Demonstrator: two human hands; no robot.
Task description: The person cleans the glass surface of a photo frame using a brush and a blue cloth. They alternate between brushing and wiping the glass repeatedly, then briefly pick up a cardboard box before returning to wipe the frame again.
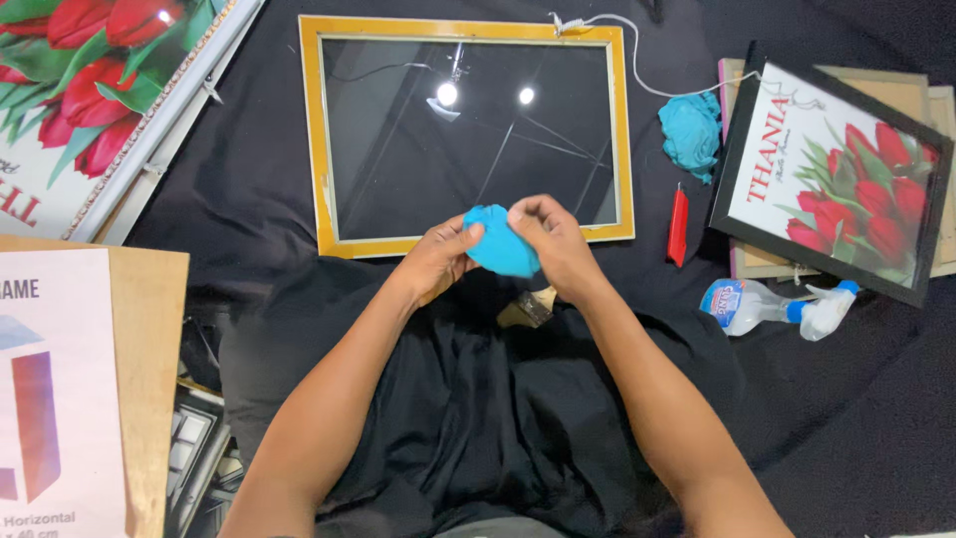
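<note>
Both my hands hold a bunched blue cloth between them, just over the near edge of a yellow-framed glass pane lying flat on black fabric. My left hand grips the cloth's left side. My right hand pinches its top right with closed fingers. The glass reflects two ceiling lights and shows streaks. A paintbrush lies partly hidden under my right wrist.
A second teal cloth lies right of the frame, with a red cutter below it. A black-framed tulip picture and a spray bottle sit at right. Another tulip picture and a cardboard sheet lie at left.
</note>
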